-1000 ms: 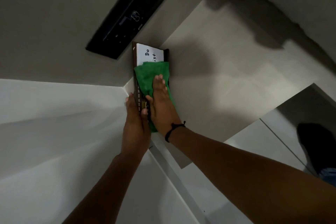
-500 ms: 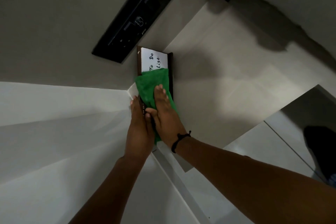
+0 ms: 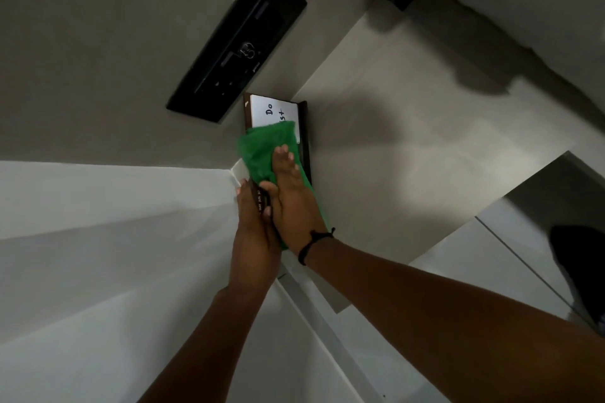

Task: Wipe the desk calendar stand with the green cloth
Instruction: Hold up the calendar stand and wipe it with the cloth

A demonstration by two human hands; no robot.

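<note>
The green cloth (image 3: pixel 265 154) had slid up, covering more white panel; right hand (image 3: pixel 291 203) pressed flat on it, left hand (image 3: pixel 253 232) clamped the dark-brown desk calendar stand's (image 3: pixel 305 141) left edge.

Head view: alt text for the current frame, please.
A right hand presses a green cloth flat on a dark desk calendar stand, covering part of its white "To Do List" panel, while the left hand grips the stand's near edge. A black wall panel sits behind.
</note>
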